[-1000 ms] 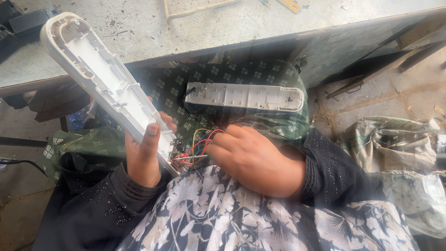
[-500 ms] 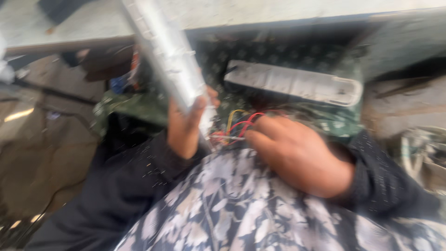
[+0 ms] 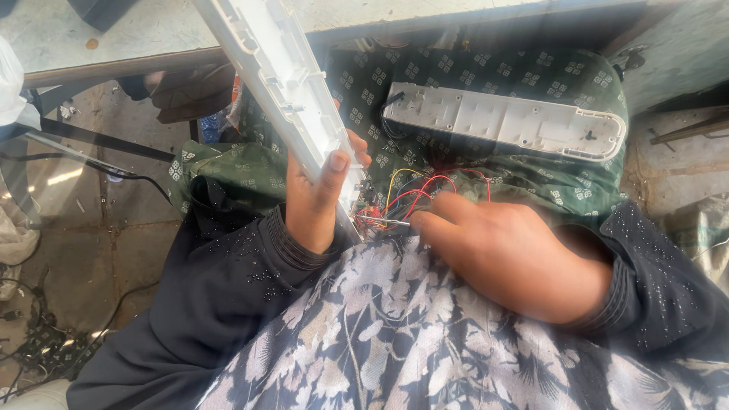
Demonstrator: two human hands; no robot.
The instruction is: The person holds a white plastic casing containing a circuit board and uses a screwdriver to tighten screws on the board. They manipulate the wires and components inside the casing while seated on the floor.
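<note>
My left hand (image 3: 317, 199) grips the lower end of a long white plastic housing (image 3: 279, 83), held tilted up and away from my lap. Red, yellow and black wires (image 3: 414, 191) spill from its bottom end. My right hand (image 3: 507, 252) lies over my lap, its fingertips pinching a thin metal tool (image 3: 380, 221) at the wire bundle. A second white plastic housing half (image 3: 505, 124), inner side up, rests flat on the green patterned cloth (image 3: 471, 76) over my knees.
A pale tabletop edge (image 3: 114, 64) runs across the top. Black cables (image 3: 45, 342) lie on the concrete floor at the left. A white bag (image 3: 14, 83) sits at the left edge. Floral fabric (image 3: 395, 334) covers my lap.
The view has swung left and down. The long housing in my left hand now stands steeper and nearer the middle of view. My right hand stays at the wires.
</note>
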